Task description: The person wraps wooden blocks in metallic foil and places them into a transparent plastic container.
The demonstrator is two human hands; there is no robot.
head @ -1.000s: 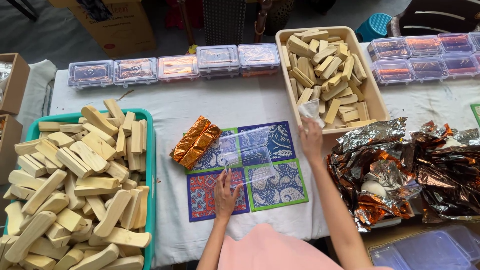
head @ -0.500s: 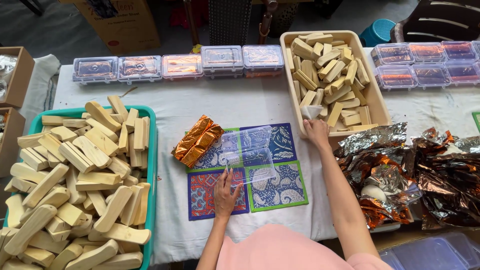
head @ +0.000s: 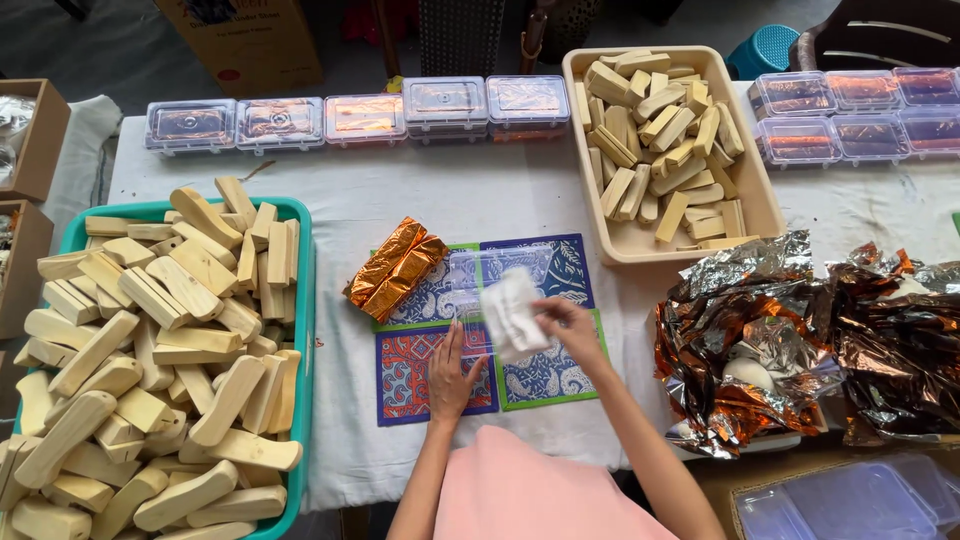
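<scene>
The right hand (head: 570, 322) pinches a thin, translucent white plastic wrapper (head: 512, 312), crinkled and roughly rectangular, holding it just above the patterned mats (head: 540, 375); its grip is narrow, fingers and thumb closed on the wrapper's right edge. The left hand (head: 452, 368) lies flat, fingers spread wide, pressing on the lower left mat and holding nothing.

There are four square mats set in a two-by-two block on the white cloth of the tabletop (head: 400, 205), printed in blue, red and green with dense leafy patterns. On the upper left mat rests one block wrapped in shiny, creased copper-orange foil (head: 396, 269).

To the left, a teal plastic tray (head: 303, 330) is heaped with pale, smooth wooden pieces (head: 150, 350), blunt and irregular, too many to count. A beige plastic bin (head: 760, 200) at the upper right holds shorter cream blocks. Five clear lidded boxes (head: 360, 115) line the far edge, with six more (head: 860, 115) at the far right. Crumpled sheets of silver and copper foil (head: 800, 340) lie piled on the right.
</scene>
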